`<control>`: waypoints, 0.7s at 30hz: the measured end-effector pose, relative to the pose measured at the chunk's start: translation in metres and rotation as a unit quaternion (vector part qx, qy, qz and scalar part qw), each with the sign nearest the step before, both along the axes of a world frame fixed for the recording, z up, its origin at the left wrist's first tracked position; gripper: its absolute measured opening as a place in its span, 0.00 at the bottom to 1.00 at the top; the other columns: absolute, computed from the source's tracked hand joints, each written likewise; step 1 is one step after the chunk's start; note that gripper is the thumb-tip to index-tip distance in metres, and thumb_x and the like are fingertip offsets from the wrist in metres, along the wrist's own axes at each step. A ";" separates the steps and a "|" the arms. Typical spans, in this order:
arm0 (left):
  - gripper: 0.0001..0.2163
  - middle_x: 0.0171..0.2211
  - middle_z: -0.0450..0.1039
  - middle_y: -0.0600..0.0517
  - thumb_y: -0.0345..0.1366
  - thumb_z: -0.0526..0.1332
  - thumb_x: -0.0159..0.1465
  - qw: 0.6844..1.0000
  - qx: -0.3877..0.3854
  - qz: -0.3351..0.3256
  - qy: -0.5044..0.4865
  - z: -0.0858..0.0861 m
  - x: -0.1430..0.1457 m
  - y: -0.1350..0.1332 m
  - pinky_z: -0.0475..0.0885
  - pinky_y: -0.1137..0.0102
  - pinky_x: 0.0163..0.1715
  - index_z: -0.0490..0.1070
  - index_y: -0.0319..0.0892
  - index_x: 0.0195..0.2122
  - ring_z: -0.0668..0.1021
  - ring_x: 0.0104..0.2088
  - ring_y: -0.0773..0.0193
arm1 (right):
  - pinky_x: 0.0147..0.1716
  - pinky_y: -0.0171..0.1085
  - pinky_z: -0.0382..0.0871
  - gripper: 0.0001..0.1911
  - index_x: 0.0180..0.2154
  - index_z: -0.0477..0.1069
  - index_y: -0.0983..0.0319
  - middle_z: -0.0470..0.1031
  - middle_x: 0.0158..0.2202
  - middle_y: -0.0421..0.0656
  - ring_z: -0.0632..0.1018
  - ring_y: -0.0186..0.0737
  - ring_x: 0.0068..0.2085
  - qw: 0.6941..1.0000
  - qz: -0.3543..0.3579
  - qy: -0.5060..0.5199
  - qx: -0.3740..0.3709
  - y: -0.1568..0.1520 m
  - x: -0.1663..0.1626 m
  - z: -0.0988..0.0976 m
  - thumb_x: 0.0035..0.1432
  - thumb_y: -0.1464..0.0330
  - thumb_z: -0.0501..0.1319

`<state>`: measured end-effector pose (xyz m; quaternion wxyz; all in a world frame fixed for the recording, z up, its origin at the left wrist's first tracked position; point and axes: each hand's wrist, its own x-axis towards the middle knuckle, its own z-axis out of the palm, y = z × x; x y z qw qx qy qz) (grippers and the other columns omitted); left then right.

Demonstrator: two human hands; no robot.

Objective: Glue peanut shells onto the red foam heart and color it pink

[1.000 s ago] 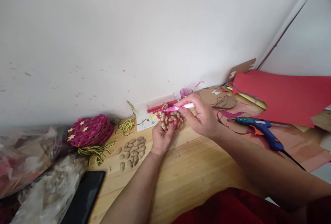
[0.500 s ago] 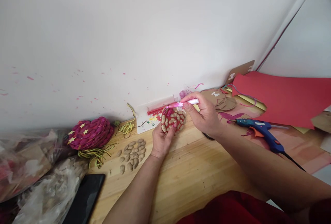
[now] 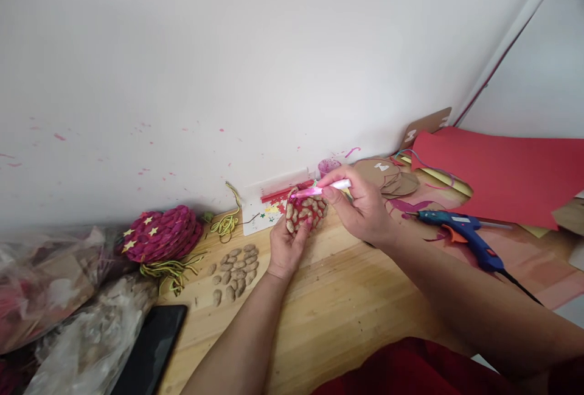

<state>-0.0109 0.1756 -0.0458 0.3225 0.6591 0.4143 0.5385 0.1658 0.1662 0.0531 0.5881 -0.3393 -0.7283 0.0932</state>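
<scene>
Peanuts [image 3: 235, 264] lie loose on the wooden table [image 3: 347, 304] at lower centre, a blue glue gun [image 3: 460, 230] to the right. Little has changed since a moment ago. Left hand [image 3: 285, 248] clasps the red peanut-covered disc [image 3: 305, 212] from below; right hand [image 3: 365, 207] pinches a pink pen [image 3: 322, 188] over its top edge.

Red disc [image 3: 305, 211]: round, face studded with tan peanut shells, held upright above wooden table, tilted toward camera, lower edge gripped in fingers. Pink pen [image 3: 325, 187]: slim, pale pink-white barrel, lying nearly level, tip touching disc's upper edge.
</scene>
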 end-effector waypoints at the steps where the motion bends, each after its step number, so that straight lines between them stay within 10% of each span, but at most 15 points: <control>1: 0.11 0.42 0.82 0.49 0.42 0.64 0.66 1.000 0.003 0.002 0.004 0.000 0.000 0.000 0.74 0.65 0.47 0.79 0.43 0.44 0.80 0.41 0.60 | 0.40 0.40 0.72 0.02 0.41 0.71 0.59 0.77 0.36 0.43 0.77 0.39 0.37 1.000 -0.005 -0.007 0.001 0.000 0.000 0.000 0.68 0.68 0.61; 21: 0.09 0.38 0.79 0.47 0.40 0.61 0.68 0.988 0.092 0.071 0.104 0.000 -0.003 0.002 0.74 0.66 0.41 0.76 0.42 0.43 0.79 0.39 0.59 | 0.43 0.46 0.69 0.05 0.42 0.71 0.56 0.79 0.35 0.43 0.77 0.45 0.41 0.989 -0.018 -0.107 0.101 -0.013 -0.004 0.010 0.66 0.72 0.60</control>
